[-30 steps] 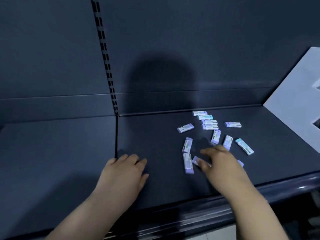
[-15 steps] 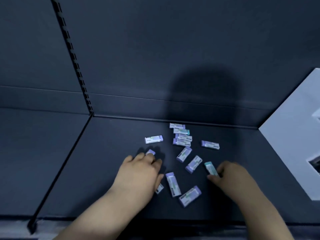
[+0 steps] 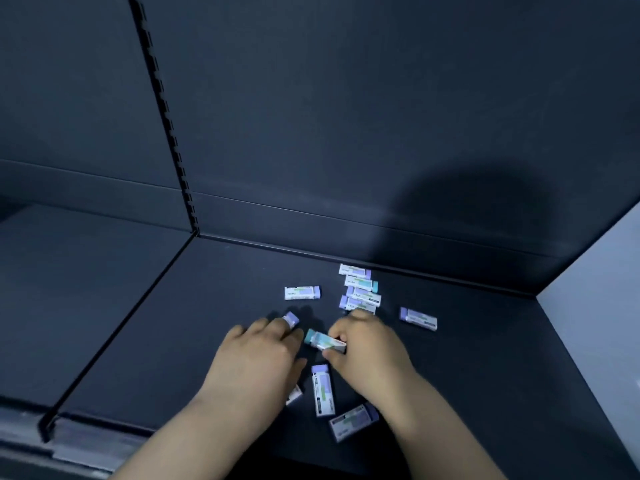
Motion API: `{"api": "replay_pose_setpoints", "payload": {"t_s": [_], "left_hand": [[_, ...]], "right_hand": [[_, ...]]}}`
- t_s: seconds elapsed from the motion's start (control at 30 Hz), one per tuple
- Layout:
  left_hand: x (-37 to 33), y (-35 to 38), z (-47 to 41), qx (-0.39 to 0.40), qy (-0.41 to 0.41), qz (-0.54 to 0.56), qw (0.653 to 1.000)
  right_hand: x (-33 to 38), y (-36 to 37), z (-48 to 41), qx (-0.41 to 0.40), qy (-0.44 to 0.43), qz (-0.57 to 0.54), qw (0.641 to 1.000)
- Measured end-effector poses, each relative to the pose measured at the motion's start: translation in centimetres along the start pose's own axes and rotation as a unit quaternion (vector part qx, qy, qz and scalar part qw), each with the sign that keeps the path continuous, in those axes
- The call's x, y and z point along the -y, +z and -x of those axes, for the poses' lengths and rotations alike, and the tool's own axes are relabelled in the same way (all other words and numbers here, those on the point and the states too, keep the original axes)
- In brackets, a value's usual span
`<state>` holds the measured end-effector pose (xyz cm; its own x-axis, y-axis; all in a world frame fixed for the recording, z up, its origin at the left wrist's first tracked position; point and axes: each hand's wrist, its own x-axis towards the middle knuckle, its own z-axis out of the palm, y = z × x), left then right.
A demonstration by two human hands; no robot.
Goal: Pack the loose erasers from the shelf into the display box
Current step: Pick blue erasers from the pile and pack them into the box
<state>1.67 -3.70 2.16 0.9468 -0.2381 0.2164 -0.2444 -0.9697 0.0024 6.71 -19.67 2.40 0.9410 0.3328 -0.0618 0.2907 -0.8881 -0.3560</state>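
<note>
Teal-tipped eraser [image 3: 323, 340] pinched in right hand [image 3: 370, 355], beside left hand [image 3: 258, 358]

A dark blue-grey shelf [image 3: 485, 375] runs left to right under a matching back panel [image 3: 346, 116]. A slotted upright [image 3: 166, 109] divides the panel at left. A pale board [image 3: 595, 306] stands at right. A soft shadow [image 3: 467, 202] falls on the panel.

This is a shop, shown by dark metal retail shelving: a flat shelf [image 3: 166, 327] with a raised front lip, a plain matching back panel [image 3: 346, 116], a slotted upright [image 3: 165, 123] dividing two bays, and small erasers [image 3: 302, 292] in printed sleeves lying loose like stock.
</note>
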Motion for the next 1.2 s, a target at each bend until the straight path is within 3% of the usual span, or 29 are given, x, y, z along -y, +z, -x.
{"api": "replay_pose_setpoints", "payload": {"t_s": [0.23,0.4,0.53,0.67,0.8,1.2], "left_hand": [[0.8,0.2,-1.5,0.032,0.023,0.013,0.999],[0.3,0.5,-3.4,0.073,0.032,0.009,0.997],[0.2,1.6,-4.3,0.102,0.022,0.012,0.994],[0.1,2.0,-4.8,0.112,0.028,0.001,0.993],[0.2,2.0,-5.0,0.116,0.033,0.004,0.993],[0.6,1.2,-4.3,0.119,0.042,0.03,0.992]], "right_hand": [[-2.1,-2.6,-5.9,-0.039,0.039,-0.001,0.998],[-2.5,-2.7,-10.0,-0.006,0.11,0.085,0.99],[-1.8,-1.7,-10.8,-0.004,0.153,0.087,0.984],[-1.4,-1.5,-11.0,-0.009,0.142,0.127,0.982],[-1.4,-1.9,-10.8,-0.017,0.077,0.207,0.975],[-6.0,-2.9,-10.3,0.051,0.089,0.148,0.984]]}}
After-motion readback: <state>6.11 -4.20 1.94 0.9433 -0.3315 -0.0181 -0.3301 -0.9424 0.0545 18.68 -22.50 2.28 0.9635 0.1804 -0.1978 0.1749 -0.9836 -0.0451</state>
